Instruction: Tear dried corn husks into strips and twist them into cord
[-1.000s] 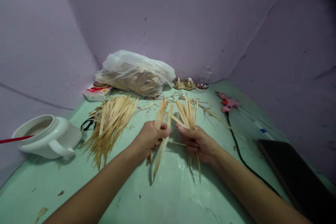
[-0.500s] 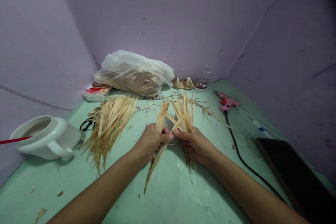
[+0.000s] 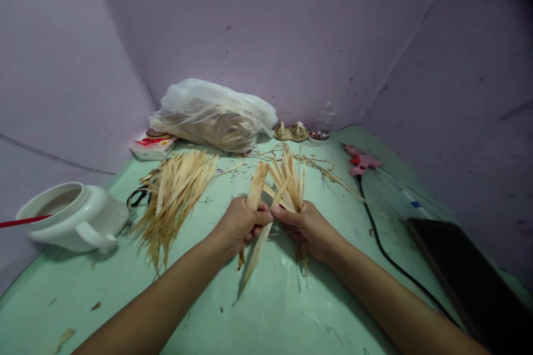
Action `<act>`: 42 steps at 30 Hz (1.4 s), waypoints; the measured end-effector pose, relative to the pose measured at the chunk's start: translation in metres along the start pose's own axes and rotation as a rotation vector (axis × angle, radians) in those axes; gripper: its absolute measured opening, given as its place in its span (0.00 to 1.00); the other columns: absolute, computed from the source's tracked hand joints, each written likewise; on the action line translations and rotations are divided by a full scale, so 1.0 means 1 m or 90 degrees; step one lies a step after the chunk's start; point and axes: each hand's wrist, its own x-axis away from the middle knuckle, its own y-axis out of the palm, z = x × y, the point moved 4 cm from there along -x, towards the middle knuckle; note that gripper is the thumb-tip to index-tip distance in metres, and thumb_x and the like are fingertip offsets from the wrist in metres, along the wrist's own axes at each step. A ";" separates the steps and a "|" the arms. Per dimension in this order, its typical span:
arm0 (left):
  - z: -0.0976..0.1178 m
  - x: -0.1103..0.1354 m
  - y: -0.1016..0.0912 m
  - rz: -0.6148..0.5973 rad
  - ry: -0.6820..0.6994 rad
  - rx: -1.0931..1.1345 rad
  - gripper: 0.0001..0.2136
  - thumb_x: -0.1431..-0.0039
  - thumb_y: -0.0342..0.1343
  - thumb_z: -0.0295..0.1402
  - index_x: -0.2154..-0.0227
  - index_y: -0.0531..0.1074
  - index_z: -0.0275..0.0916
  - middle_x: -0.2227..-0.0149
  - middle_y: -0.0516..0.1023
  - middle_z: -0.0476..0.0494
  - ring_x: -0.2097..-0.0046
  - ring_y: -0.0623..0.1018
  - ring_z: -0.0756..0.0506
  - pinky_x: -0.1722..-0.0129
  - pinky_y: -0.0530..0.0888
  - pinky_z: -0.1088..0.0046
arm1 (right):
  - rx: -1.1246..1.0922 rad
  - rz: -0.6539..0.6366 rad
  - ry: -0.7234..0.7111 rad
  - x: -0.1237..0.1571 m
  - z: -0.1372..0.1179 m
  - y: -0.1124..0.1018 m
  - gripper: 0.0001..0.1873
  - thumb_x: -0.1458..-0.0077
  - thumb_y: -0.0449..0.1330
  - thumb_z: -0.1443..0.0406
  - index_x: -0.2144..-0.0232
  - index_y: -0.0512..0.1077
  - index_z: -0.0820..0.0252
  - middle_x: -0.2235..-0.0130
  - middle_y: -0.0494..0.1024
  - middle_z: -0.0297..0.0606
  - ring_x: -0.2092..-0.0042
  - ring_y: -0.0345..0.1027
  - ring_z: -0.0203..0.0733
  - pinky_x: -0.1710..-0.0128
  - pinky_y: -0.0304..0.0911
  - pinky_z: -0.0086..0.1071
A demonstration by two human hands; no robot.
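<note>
Now, fingers of left hand and right hand clamp dry strips (ends protruding).

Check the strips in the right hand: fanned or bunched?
Fanned: the strips splay apart above the right hand, pinched together at its fingers.

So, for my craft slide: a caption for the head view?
Left hand and right hand grip dried straw strips above a green table, beside a straw pile.

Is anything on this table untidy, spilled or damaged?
Only litter: dry scraps lie loose on the green table, and stray fibres trail beyond the left hand and right hand, which grip straw strips. Nothing looks spilled or broken.
</note>
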 end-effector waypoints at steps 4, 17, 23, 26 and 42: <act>0.000 0.000 0.001 0.002 0.013 0.011 0.07 0.67 0.58 0.29 0.82 0.65 0.36 0.89 0.60 0.57 0.86 0.56 0.58 0.87 0.48 0.81 | -0.002 0.006 0.007 0.000 0.002 -0.001 0.17 0.66 0.69 0.61 0.77 0.67 0.65 0.85 0.61 0.26 0.84 0.48 0.24 0.85 0.42 0.23; 0.001 -0.001 -0.002 0.026 -0.001 0.043 0.06 0.69 0.58 0.27 0.83 0.67 0.33 0.89 0.60 0.56 0.86 0.55 0.58 0.86 0.45 0.80 | -0.028 -0.049 -0.009 0.003 -0.002 0.006 0.17 0.67 0.69 0.60 0.84 0.64 0.63 0.89 0.54 0.23 0.85 0.42 0.24 0.82 0.49 0.25; 0.000 -0.002 -0.002 0.036 0.028 0.003 0.04 0.70 0.56 0.27 0.87 0.66 0.34 0.91 0.57 0.55 0.86 0.55 0.57 0.87 0.46 0.79 | -0.002 -0.091 -0.022 0.003 -0.001 0.009 0.16 0.64 0.68 0.59 0.84 0.66 0.63 0.87 0.58 0.26 0.83 0.47 0.27 0.82 0.49 0.25; -0.002 -0.002 -0.001 0.058 0.031 0.029 0.03 0.71 0.55 0.26 0.88 0.66 0.34 0.92 0.57 0.55 0.86 0.55 0.57 0.86 0.46 0.79 | 0.012 -0.099 -0.025 0.003 -0.001 0.010 0.17 0.64 0.67 0.58 0.85 0.65 0.63 0.87 0.57 0.26 0.83 0.48 0.27 0.81 0.49 0.25; 0.003 -0.008 -0.008 -0.016 0.019 0.197 0.08 0.65 0.60 0.27 0.81 0.64 0.34 0.83 0.67 0.51 0.86 0.56 0.59 0.88 0.43 0.83 | -0.023 -0.042 -0.007 -0.004 0.000 -0.004 0.16 0.59 0.65 0.58 0.76 0.69 0.66 0.80 0.64 0.31 0.78 0.55 0.28 0.82 0.50 0.21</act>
